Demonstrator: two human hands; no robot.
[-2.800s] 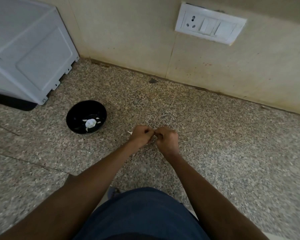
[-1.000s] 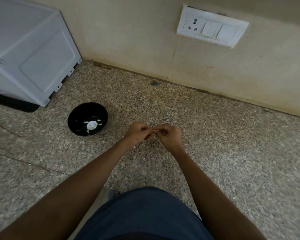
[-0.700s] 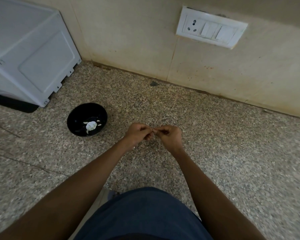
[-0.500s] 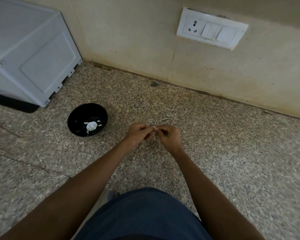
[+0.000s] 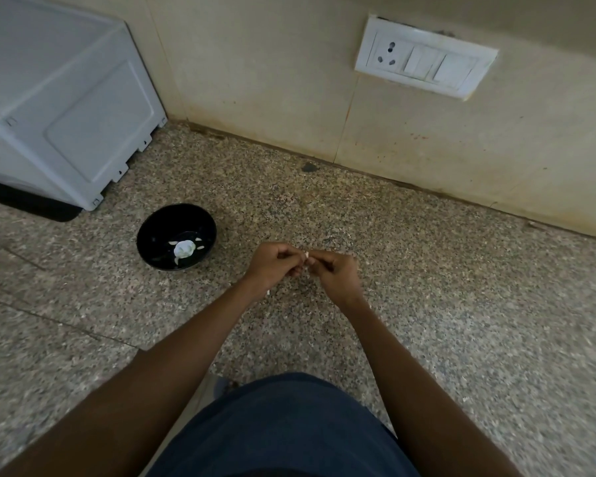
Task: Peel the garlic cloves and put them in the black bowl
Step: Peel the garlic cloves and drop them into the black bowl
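we see the left hand (image 5: 275, 266) and the right hand (image 5: 334, 271) meet fingertip to fingertip above the middle of the speckled counter (image 5: 427, 270), fingers curled, both pinching a tiny pale garlic clove (image 5: 307, 254). it's too small for us to tell its long axis. the black bowl (image 5: 176, 235) sits towards the counter's left, holding a white garlic piece (image 5: 183, 248) and pale slivers.

Two hands (image 5: 305, 270) meet above a counter (image 5: 461, 287), a bowl (image 5: 152, 246) to their left; an appliance (image 5: 59, 98) stands behind the bowl, a switchboard (image 5: 425, 65) on the wall beyond.
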